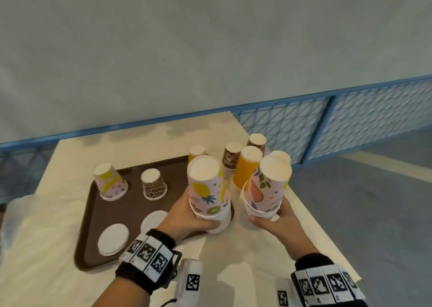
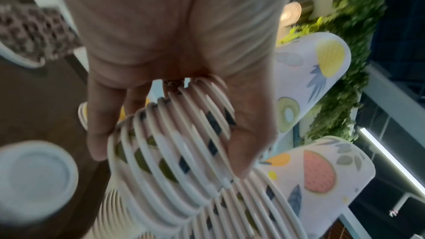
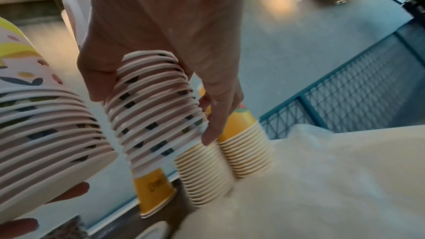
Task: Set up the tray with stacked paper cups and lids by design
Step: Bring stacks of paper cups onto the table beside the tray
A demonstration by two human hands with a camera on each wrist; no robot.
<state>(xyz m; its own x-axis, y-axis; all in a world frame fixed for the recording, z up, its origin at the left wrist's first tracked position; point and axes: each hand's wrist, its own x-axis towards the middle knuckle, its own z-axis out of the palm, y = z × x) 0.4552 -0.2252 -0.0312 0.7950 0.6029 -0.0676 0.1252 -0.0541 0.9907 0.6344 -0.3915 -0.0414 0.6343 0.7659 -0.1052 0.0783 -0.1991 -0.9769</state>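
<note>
We hold two fruit-print cup stacks upside down: left hand [image 1: 187,217] grips one stack [image 1: 207,189] over the tray [image 1: 131,213] edge, right hand [image 1: 278,220] grips the other stack [image 1: 264,189] over the table [image 1: 292,248]. Lids [image 1: 113,239] lie on tray.

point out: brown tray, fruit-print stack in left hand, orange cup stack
brown tray [image 1: 131,209]: head view, bare middle of its floor.
fruit-print stack [image 1: 207,189]: head view, side wall of top cup.
orange cup stack [image 1: 245,172]: head view, orange side of top cup.
</note>
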